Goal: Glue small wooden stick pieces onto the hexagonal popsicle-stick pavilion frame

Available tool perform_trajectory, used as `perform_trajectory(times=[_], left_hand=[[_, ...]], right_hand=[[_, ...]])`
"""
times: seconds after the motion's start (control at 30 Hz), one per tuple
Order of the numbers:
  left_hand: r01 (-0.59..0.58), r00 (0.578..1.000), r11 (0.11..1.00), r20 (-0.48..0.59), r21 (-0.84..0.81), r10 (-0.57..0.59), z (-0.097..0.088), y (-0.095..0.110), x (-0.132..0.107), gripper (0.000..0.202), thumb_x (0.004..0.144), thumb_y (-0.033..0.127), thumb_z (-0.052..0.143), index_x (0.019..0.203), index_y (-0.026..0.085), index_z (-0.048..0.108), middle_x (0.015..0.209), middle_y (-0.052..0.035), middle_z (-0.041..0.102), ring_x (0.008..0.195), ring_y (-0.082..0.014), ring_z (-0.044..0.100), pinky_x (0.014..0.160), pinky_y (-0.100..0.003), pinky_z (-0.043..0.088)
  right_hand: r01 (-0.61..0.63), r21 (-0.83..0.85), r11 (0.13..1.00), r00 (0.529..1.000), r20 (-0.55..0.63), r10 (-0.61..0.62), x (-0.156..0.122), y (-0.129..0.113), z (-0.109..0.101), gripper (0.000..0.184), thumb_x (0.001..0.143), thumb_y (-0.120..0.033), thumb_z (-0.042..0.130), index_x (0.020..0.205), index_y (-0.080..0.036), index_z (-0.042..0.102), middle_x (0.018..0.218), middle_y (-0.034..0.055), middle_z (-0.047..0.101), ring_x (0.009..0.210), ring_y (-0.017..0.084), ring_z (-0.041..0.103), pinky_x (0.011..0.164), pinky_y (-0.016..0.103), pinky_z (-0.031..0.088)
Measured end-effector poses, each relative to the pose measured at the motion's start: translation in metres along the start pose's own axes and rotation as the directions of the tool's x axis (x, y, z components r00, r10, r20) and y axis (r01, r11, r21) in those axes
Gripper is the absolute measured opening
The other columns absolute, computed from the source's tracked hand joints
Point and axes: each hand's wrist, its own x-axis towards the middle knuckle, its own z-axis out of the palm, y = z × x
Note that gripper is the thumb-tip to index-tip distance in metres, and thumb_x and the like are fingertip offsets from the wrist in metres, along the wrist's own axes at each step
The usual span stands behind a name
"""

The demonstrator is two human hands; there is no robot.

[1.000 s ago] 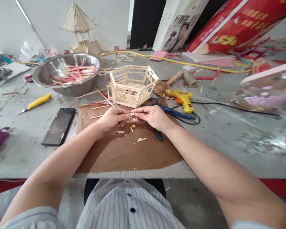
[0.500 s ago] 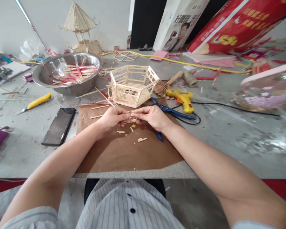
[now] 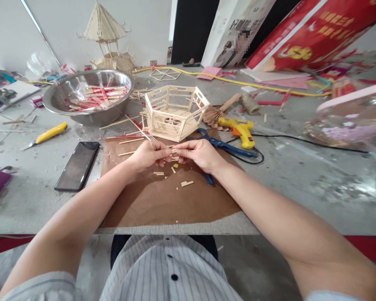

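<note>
My left hand [image 3: 148,156] and my right hand [image 3: 200,155] meet over brown paper [image 3: 163,205], fingertips pinched together. Between them is a short piece of wooden stick [image 3: 174,151], mostly covered by the fingers. A longer pale stick [image 3: 137,126] slants up beyond my left hand; I cannot tell if that hand holds it. Just past both hands stands a six-sided stick frame [image 3: 166,133] with railing-like sides. Several cut stick bits [image 3: 187,183] lie below the fingers. Blue-handled cutters [image 3: 232,147] lie by my right hand, partly hidden under it.
A yellow glue gun [image 3: 246,134] with a black cord rests at right. On the left are a steel bowl [image 3: 94,118] of red-tipped sticks, a yellow utility knife [image 3: 52,133] and a phone [image 3: 77,166]. Behind stands a stick pagoda [image 3: 104,27]; a plastic bag [image 3: 347,121] lies far right.
</note>
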Motion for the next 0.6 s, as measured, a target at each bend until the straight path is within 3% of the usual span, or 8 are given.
perform_trajectory(times=[0.17, 0.27, 0.3, 0.37, 0.43, 0.47, 0.53, 0.6], left_hand=[[0.002, 1.000, 1.000, -0.023, 0.009, -0.002, 0.002, 0.002, 0.000, 0.018, 0.076, 0.026, 0.061, 0.067, 0.010, 0.059, 0.060, -0.0007, 0.062, 0.041, -0.0032, 0.049, 0.042, -0.017, 0.037], [-0.014, 0.996, 0.999, -0.087, 0.047, 0.018, 0.001, 0.002, 0.002, 0.017, 0.078, 0.024, 0.058, 0.068, 0.011, 0.059, 0.058, 0.0009, 0.061, 0.042, -0.0022, 0.047, 0.043, -0.016, 0.036], [-0.018, 0.993, 0.998, -0.116, 0.068, 0.026, 0.000, 0.002, 0.002, 0.016, 0.078, 0.024, 0.057, 0.068, 0.011, 0.059, 0.056, 0.0014, 0.060, 0.042, -0.0020, 0.046, 0.043, -0.015, 0.035], [-0.013, 0.985, 0.993, -0.170, 0.116, 0.033, -0.002, 0.000, 0.004, 0.017, 0.078, 0.024, 0.058, 0.067, 0.011, 0.059, 0.054, 0.0021, 0.058, 0.042, -0.0020, 0.044, 0.042, -0.015, 0.033], [-0.004, 0.979, 0.987, -0.201, 0.160, 0.036, -0.004, -0.003, 0.005, 0.017, 0.077, 0.026, 0.058, 0.067, 0.012, 0.058, 0.053, 0.0023, 0.057, 0.042, -0.0027, 0.045, 0.042, -0.016, 0.032], [-0.009, 0.978, 0.984, -0.206, 0.180, 0.047, -0.005, -0.005, 0.006, 0.017, 0.076, 0.027, 0.058, 0.067, 0.012, 0.058, 0.054, 0.0022, 0.057, 0.043, -0.0030, 0.046, 0.043, -0.016, 0.033], [-0.034, 0.977, 0.974, -0.197, 0.223, 0.080, -0.006, -0.009, 0.007, 0.018, 0.075, 0.028, 0.059, 0.067, 0.013, 0.058, 0.057, 0.0017, 0.058, 0.044, -0.0032, 0.047, 0.044, -0.016, 0.035], [-0.058, 0.976, 0.962, -0.189, 0.268, 0.112, -0.005, -0.012, 0.008, 0.018, 0.074, 0.029, 0.059, 0.067, 0.013, 0.058, 0.058, 0.0018, 0.059, 0.044, -0.0034, 0.047, 0.045, -0.017, 0.036]], right_hand=[[0.026, -0.091, 0.996, 1.000, 0.018, -0.024, -0.002, -0.005, -0.005, 0.032, 0.054, -0.038, 0.077, 0.079, -0.018, 0.072, 0.066, 0.0025, 0.068, 0.050, 0.010, 0.056, 0.053, 0.026, 0.048], [0.143, -0.256, 0.956, 0.983, -0.071, -0.166, -0.002, -0.017, -0.021, 0.031, 0.064, -0.044, 0.069, 0.081, -0.018, 0.071, 0.076, 0.0051, 0.069, 0.052, 0.011, 0.056, 0.053, 0.027, 0.047], [0.184, -0.339, 0.922, 0.959, -0.146, -0.245, -0.001, -0.021, -0.029, 0.031, 0.067, -0.045, 0.065, 0.080, -0.018, 0.071, 0.078, 0.0059, 0.069, 0.051, 0.011, 0.055, 0.053, 0.027, 0.047], [0.201, -0.528, 0.825, 0.860, -0.308, -0.407, 0.001, -0.029, -0.049, 0.030, 0.074, -0.044, 0.057, 0.084, -0.018, 0.069, 0.074, 0.0059, 0.068, 0.051, 0.012, 0.054, 0.053, 0.028, 0.045], [0.069, -0.756, 0.651, 0.731, -0.405, -0.549, 0.004, -0.033, -0.070, 0.029, 0.078, -0.039, 0.052, 0.082, -0.016, 0.069, 0.069, 0.0070, 0.065, 0.057, 0.015, 0.055, 0.057, 0.030, 0.043], [-0.067, -0.841, 0.537, 0.685, -0.431, -0.588, 0.006, -0.034, -0.080, 0.028, 0.078, -0.037, 0.051, 0.081, -0.015, 0.069, 0.067, 0.0087, 0.065, 0.062, 0.018, 0.056, 0.061, 0.031, 0.041], [-0.300, -0.874, 0.382, 0.688, -0.476, -0.548, 0.008, -0.033, -0.098, 0.031, 0.076, -0.037, 0.052, 0.091, -0.014, 0.068, 0.082, 0.0147, 0.067, 0.077, 0.025, 0.058, 0.066, 0.035, 0.039], [-0.462, -0.835, 0.300, 0.702, -0.551, -0.451, 0.009, -0.031, -0.110, 0.042, 0.076, -0.042, 0.051, 0.102, -0.011, 0.065, 0.098, 0.0216, 0.064, 0.090, 0.031, 0.057, 0.069, 0.038, 0.037]])
